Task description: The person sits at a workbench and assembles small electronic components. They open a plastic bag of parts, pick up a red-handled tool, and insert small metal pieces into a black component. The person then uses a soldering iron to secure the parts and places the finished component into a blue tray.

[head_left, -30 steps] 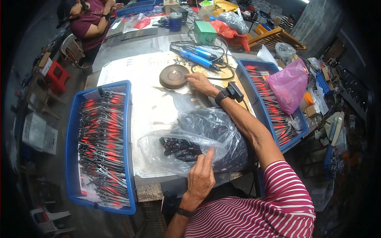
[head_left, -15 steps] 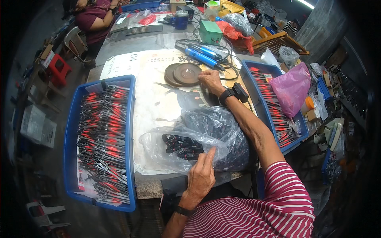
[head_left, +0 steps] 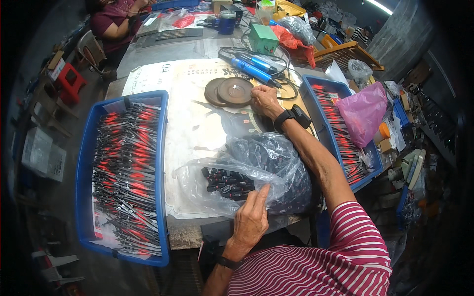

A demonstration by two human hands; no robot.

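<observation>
A clear plastic bag [head_left: 190, 185] of small black parts [head_left: 228, 183], some with red marks, lies open at the table's front. My left hand [head_left: 251, 219] is at its near edge, fingers closed on the plastic and fingertips pointing away from me. Two overlapping round brown shallow dishes [head_left: 235, 92] rest farther back. Beside the right dish's rim is my right hand [head_left: 266, 102], thumb and fingers pinched together; whatever may be between them is too small to make out. My right forearm passes alongside the bag.
A blue tray [head_left: 164, 148] of slim black-and-red pieces stands left, a similar tray [head_left: 330, 133] right, partly under a pink bag [head_left: 364, 111]. Blue corded hand tools [head_left: 252, 69] lie behind the dishes, near a green box [head_left: 263, 39]. Another person [head_left: 111, 24] sits at the far left.
My right hand has shifted slightly right, its fingertips now at the dish's rim rather than over it. My left hand and the bag stay nearly the same.
</observation>
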